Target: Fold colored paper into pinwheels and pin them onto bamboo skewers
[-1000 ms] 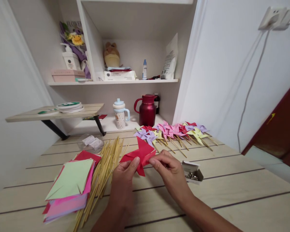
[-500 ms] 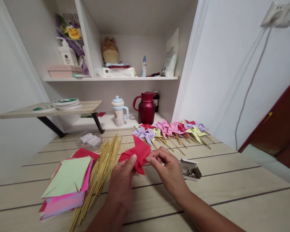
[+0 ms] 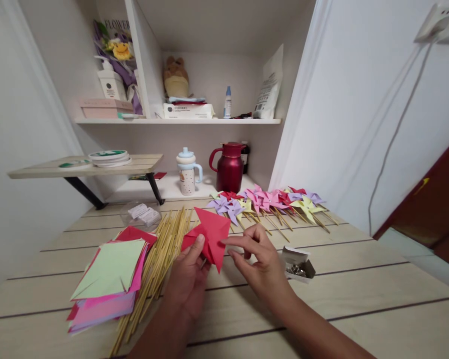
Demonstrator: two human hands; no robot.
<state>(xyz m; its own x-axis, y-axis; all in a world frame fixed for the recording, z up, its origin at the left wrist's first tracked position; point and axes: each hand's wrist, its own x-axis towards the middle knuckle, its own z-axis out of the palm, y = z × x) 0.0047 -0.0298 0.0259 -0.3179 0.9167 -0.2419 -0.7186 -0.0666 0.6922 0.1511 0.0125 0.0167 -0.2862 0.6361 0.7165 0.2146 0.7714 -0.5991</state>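
Left grip (image 3: 189,279) apparently pinches red paper (image 3: 209,237).

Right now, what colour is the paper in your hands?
Red, seen in the head view: folded paper held by left hand.

Red paper piece (image 3: 209,234): its lower left part is lying hidden behind the left hand (image 3: 189,281). Bamboo sticks (image 3: 159,259): their near ends are running under that hand's forearm, and left of them the paper stack (image 3: 108,279) is covering more. Small box (image 3: 297,263), right of the red piece: contents are showing too small to tell. Wall socket (image 3: 439,22): the picture's top edge is cutting it off.
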